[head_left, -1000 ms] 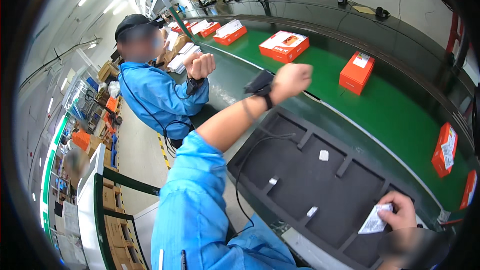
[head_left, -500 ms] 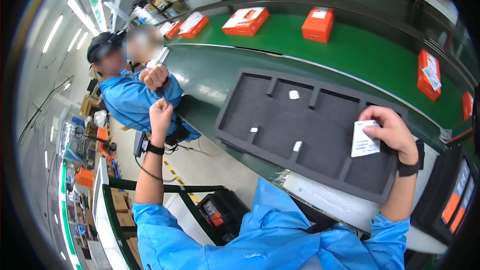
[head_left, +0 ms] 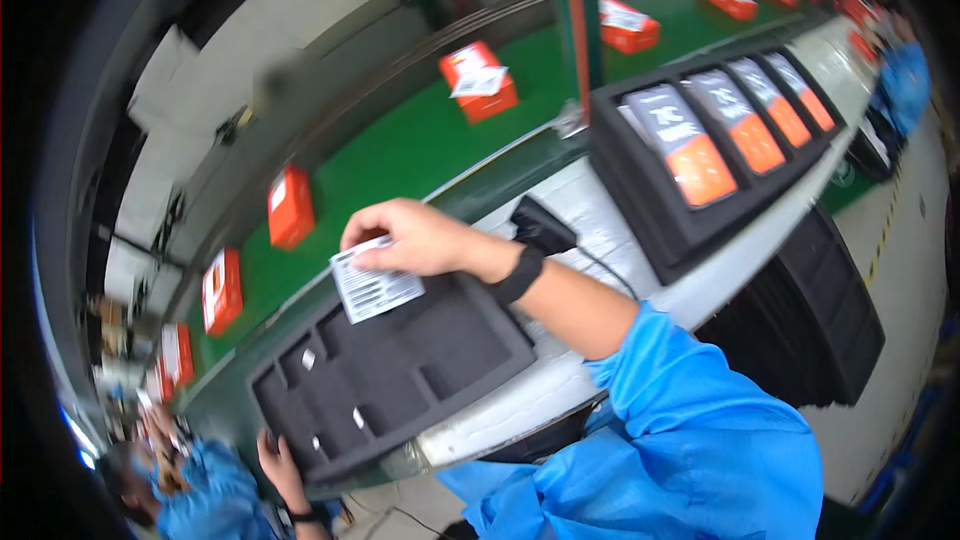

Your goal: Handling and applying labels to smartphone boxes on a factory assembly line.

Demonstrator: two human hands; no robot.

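Observation:
My right hand (head_left: 415,238) is closed on a white label sheet (head_left: 378,283) with dark printed lines, pinched at its top edge between thumb and fingers. It hangs over the far right part of a black foam tray (head_left: 385,432) with divided compartments. Three small white pieces lie in the tray, one of them a scrap (head_left: 308,360) near the far side. At the tray's left end, my left hand (head_left: 280,465) grips the rim, though blur hides exactly how the fingers sit.
Orange boxes, one a box (head_left: 291,208), stand along a green conveyor (head_left: 385,160) beyond the bench. Right of me, a black tray (head_left: 640,210) holds several grey-and-orange packs (head_left: 690,155). A black device (head_left: 543,225) with a cable lies between the trays. Co-workers in blue (head_left: 215,490) are at both ends.
My view has swung to the right. My left hand has come from the air beside the tray to its left end. My right hand still holds the label sheet, now over the tray's far side.

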